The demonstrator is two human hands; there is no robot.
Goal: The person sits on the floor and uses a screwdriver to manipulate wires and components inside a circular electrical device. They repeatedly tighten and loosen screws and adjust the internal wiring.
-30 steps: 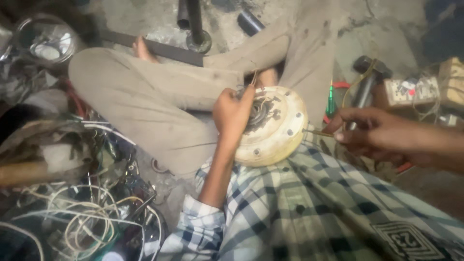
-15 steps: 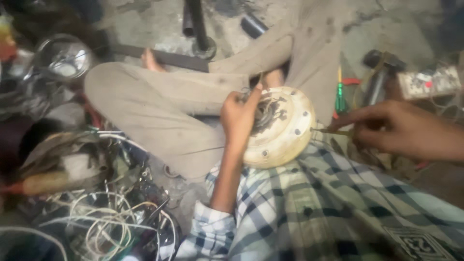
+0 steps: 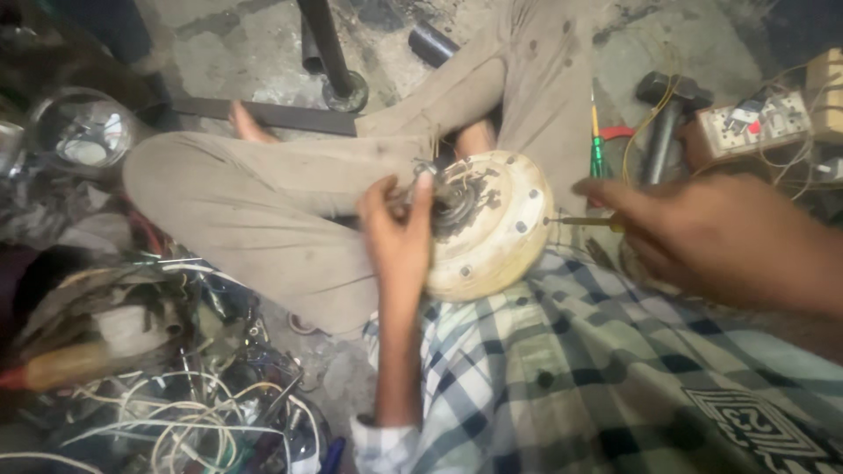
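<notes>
While the left hand (image 3: 399,241) has its grip closed on the round cream metal motor housing (image 3: 487,226), the right hand (image 3: 702,237) pinches a thin yellow-handled screwdriver (image 3: 587,222) against its rim.

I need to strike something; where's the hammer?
In the head view, upper right: the hammer lies on the floor beyond the right hand, left of the switch box.

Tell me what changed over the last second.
The right hand came closer to the round cream motor housing, its thin tool tip now at the rim. The left hand shifted its grip slightly, fingers up by the hub. Housing, hammer and wire pile stayed put.
</notes>
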